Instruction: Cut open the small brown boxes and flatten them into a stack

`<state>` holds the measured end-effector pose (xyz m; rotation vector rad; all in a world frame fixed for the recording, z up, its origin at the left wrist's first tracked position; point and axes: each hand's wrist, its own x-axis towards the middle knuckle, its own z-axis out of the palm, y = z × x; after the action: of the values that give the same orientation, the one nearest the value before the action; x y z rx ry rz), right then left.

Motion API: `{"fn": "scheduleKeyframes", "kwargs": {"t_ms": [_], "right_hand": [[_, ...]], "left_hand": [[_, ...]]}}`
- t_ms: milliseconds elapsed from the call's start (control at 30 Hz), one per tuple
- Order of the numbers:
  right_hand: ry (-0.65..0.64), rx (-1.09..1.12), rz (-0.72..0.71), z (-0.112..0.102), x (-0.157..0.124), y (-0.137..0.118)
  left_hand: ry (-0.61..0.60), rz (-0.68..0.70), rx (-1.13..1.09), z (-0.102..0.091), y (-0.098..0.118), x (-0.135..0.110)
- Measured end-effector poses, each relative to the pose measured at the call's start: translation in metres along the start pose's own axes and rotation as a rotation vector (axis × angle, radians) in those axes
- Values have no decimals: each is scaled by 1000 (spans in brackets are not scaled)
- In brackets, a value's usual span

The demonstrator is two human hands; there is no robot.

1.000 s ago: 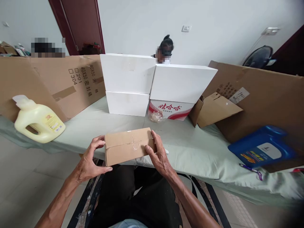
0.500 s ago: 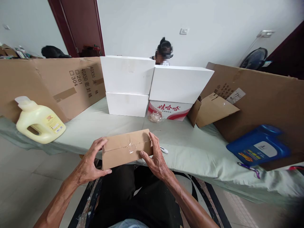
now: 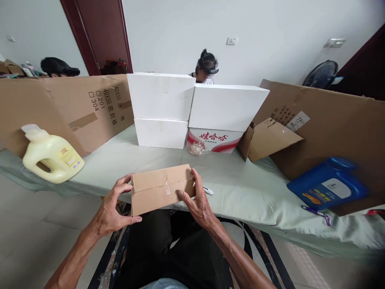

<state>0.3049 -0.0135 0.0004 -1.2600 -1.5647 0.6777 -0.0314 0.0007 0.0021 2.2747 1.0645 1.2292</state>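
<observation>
A small brown cardboard box [image 3: 161, 188], closed with clear tape across its top seam, is held over my lap at the near edge of the table [image 3: 132, 156]. My left hand [image 3: 112, 208] grips its left end, thumb under the bottom corner and fingers curled at the top edge. My right hand [image 3: 197, 200] clasps the right end, thumb on the front face and fingers over the top. A small white tool [image 3: 207, 190] lies on the cloth just right of the box.
A cream jug [image 3: 51, 154] lies at the left and a blue jug [image 3: 329, 186] at the right. Stacked white boxes [image 3: 162, 108], a red-and-white carton [image 3: 215, 139] and cardboard sheets [image 3: 327, 120] stand behind. A person sits past the boxes; another head shows far left.
The box has turned slightly in my hands and my right thumb has slid along its front face. The view has shifted a little.
</observation>
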Motion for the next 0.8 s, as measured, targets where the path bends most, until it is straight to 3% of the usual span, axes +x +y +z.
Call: {"fn": "scheduleKeyframes", "kwargs": {"t_ms": [300, 800], "right_hand": [[88, 79, 56, 12, 3, -3], [142, 285, 98, 17, 1, -11]], "left_hand": [[-27, 61, 120, -10, -3, 4], [-28, 122, 88, -9, -5, 2]]}}
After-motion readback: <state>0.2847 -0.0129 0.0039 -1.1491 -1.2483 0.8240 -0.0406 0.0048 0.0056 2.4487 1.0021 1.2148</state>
